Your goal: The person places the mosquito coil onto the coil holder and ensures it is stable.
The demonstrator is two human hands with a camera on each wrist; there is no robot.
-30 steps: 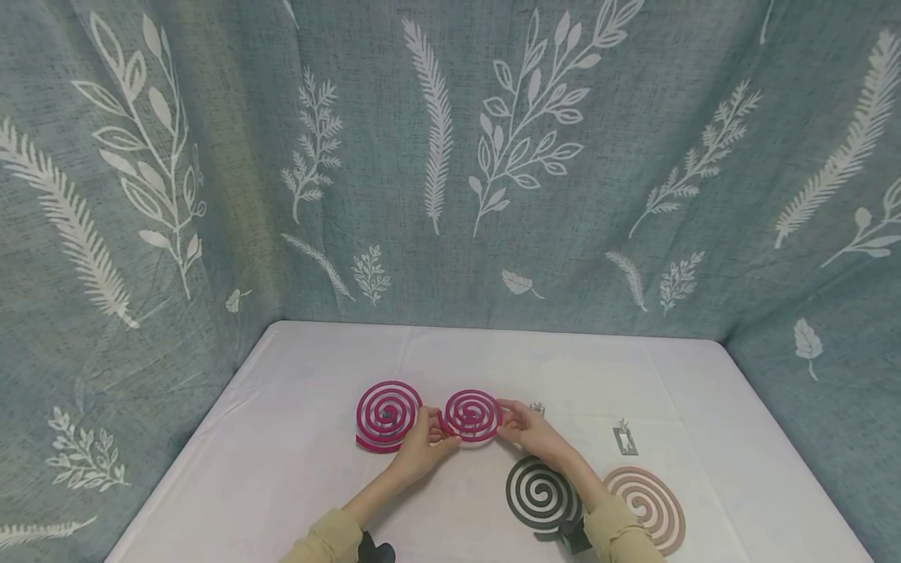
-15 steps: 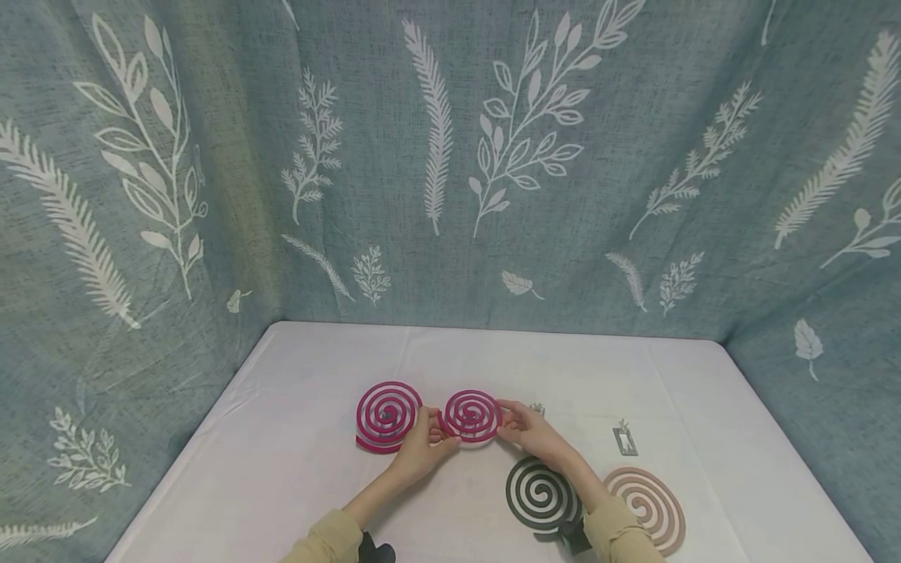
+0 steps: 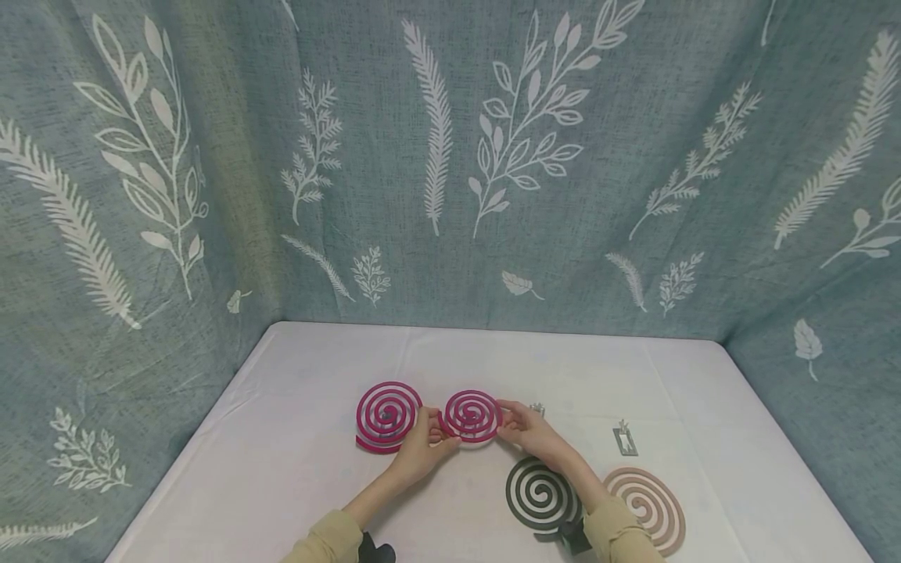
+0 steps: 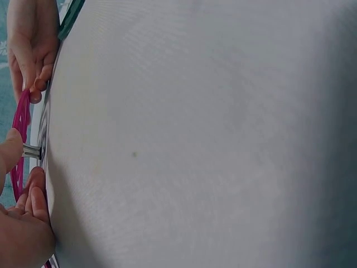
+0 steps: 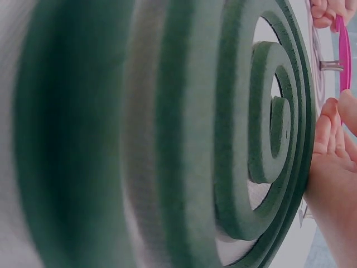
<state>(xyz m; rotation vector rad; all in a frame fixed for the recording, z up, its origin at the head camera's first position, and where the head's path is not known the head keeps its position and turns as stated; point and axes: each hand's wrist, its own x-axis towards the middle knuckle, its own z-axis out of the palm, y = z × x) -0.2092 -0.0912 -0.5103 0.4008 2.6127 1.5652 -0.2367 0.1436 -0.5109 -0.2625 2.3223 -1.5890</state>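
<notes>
A magenta mosquito coil (image 3: 470,416) lies level between my two hands. My left hand (image 3: 420,450) pinches its left edge, thumb at the near rim; my right hand (image 3: 536,432) pinches the right edge. Below the coil, a small metal stand (image 4: 32,151) shows in the left wrist view, close under its middle. Left of my left hand is a second magenta coil (image 3: 389,414), its right edge partly covered by that hand. Under my right forearm sits a dark green coil (image 3: 542,493), which fills much of the right wrist view.
A tan coil (image 3: 639,507) lies at the right, partly behind my right sleeve. One metal stand (image 3: 626,439) lies beyond it; another stand (image 3: 538,408) peeks out behind my right hand. Black objects (image 3: 376,552) show beside both sleeves. Patterned blue-green cloth (image 3: 450,274) surrounds the white table (image 3: 317,360).
</notes>
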